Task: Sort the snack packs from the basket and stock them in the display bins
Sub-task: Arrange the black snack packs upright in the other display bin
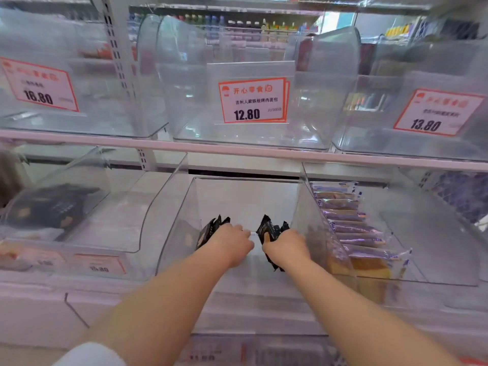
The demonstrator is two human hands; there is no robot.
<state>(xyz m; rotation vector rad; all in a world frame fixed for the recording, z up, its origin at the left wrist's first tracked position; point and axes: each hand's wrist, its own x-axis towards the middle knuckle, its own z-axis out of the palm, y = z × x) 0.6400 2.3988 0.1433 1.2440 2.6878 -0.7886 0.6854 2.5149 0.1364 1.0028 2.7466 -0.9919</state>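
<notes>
Low centre of frame, both hands are inside the clear middle bin (245, 196) on the lower shelf, each one loaded: left hand (232, 244) curled round a bunch of dark snack packs (211, 229), right hand (286, 248) curled round a second bunch of dark packs (272, 231), with pack ends sticking out above the knuckles and one or two hanging below the right wrist. Packs sit just ahead of and partly under the fingers, above the bin floor; can't tell if any already touch it. Main risk, as I read it: each grip holds several slippery packs at once, so letting go unevenly could fan them out or send the dangling ones over the low front lip onto the floor. Second risk: hands are close together, nearly touching at centre frame, so the two bunches could tangle or land in one heap rather than a tidy row. Third: right-hand bin wall is just beside the right wrist, and the neighbouring bin of purple-and-yellow packs (351, 228) is right behind it, so a pack flicked sideways could end up in the wrong product. Left of centre, another bin holds dark packs (52, 207); blurred, so can't confirm same item. Basket not in view. Price tag 12.80 (252, 100) in the upper middle belongs to the empty bin above.
</notes>
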